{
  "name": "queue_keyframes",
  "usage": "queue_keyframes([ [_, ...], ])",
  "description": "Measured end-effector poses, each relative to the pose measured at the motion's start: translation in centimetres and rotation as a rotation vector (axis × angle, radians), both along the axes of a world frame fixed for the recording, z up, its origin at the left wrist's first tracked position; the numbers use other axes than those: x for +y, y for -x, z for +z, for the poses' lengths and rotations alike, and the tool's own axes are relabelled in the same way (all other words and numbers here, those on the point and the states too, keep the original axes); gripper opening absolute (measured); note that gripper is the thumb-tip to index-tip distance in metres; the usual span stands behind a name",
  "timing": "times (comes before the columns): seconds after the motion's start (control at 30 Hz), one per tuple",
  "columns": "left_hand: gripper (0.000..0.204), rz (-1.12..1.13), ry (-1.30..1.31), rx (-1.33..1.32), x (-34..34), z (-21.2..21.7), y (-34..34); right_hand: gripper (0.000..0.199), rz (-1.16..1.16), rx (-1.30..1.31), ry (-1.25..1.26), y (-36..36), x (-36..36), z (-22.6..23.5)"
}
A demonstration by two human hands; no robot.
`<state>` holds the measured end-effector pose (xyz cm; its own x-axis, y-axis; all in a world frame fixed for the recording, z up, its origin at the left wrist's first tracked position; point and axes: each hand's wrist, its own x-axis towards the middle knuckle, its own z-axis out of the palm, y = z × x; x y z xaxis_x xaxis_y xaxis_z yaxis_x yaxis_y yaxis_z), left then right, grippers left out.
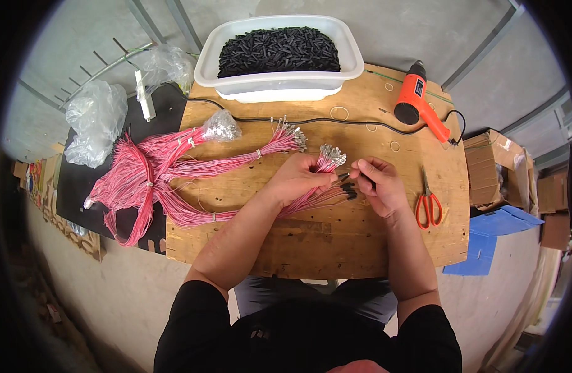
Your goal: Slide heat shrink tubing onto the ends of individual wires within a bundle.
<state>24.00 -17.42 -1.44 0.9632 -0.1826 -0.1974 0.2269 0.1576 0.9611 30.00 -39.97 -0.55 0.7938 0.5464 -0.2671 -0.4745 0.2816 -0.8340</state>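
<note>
My left hand is closed around the end of a bundle of pink wires with metal terminals at their tips. Below its fingers, several wire ends carry black sleeves. Close by on the right, my right hand pinches a small black sleeve, partly hidden by the fingers. More pink wires lie in tied bundles to the left. One bundle's terminals are wrapped in a clear plastic bag, while another bundle's terminals lie bare behind my left hand.
At the back stands a white tub of black sleeves. An orange heat gun lies back right, its black cord crossing the wooden table. Red-handled scissors rest on the right. Rubber bands, plastic bags and cardboard boxes surround these.
</note>
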Motion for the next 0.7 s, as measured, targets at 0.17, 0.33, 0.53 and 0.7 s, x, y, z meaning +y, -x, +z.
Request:
queue_keyframes([
  [0.17, 0.017, -0.009, -0.193, -0.038, -0.2, 0.1, 0.0, 0.015, -0.084, 0.001, 0.01, -0.7, -0.6, 0.2],
  [0.33, 0.019, -0.065, -0.559, -0.105, -0.7, 0.4, -0.2, 0.014, -0.115, 0.005, -0.011, -1.1, -1.1, 0.1],
  [0.53, 0.018, -0.043, -0.308, -0.095, -0.5, -0.7, -0.1, 0.014, -0.106, -0.008, 0.005, -1.0, -0.9, 0.2],
  [0.7, 0.021, -0.064, -0.005, 0.002, 0.1, -0.1, -0.1, 0.017, -0.057, -0.065, 0.058, -0.3, -0.4, 0.0],
])
